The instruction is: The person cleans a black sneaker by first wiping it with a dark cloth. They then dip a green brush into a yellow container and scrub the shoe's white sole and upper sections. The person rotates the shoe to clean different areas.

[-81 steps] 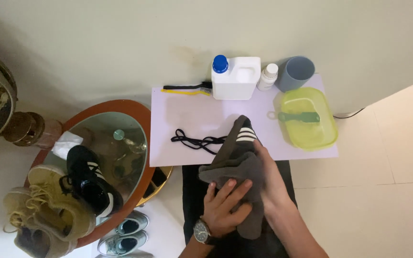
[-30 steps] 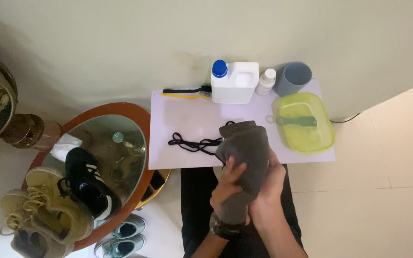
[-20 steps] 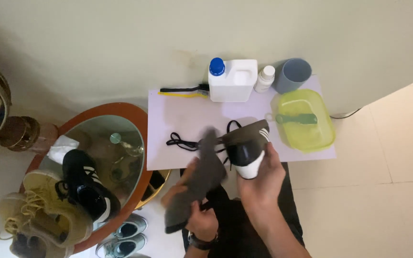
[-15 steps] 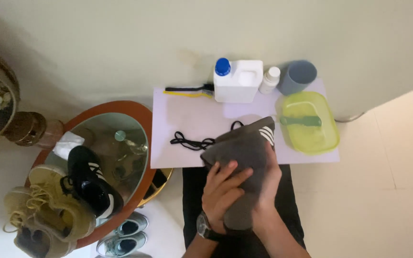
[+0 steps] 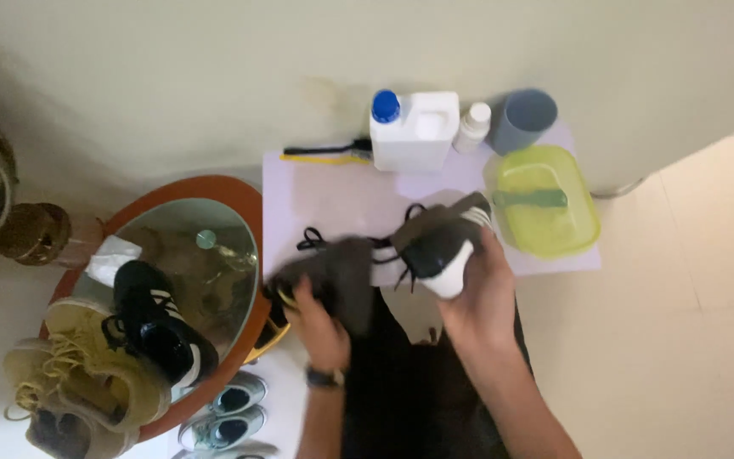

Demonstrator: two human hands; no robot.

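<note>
1. While I look down from the head camera, my right hand (image 5: 479, 299) is curled tight around a dark shoe (image 5: 442, 245) with white stripes and a white heel.
2. That shoe is lifted up over the near edge of the pale purple table (image 5: 333, 197), and it is tilted.
3. My left hand (image 5: 316, 313) is closed on a grey cloth (image 5: 337, 270), just beside the shoe.
4. Black laces (image 5: 312, 240) trail on the table between the cloth and the shoe.
5. At the back of the table stand a white jug (image 5: 418, 134) with a blue cap, a small white bottle (image 5: 471, 126) and a grey-blue cup (image 5: 522, 119).
6. A black and yellow brush (image 5: 326, 154) lies left of the jug.
7. A green tub (image 5: 545, 204) sits on the right, with a green brush (image 5: 533, 198) in it.
8. To my left, a round glass table (image 5: 214, 246) holds a black shoe (image 5: 159, 319) and tan shoes (image 5: 78, 374).
</note>
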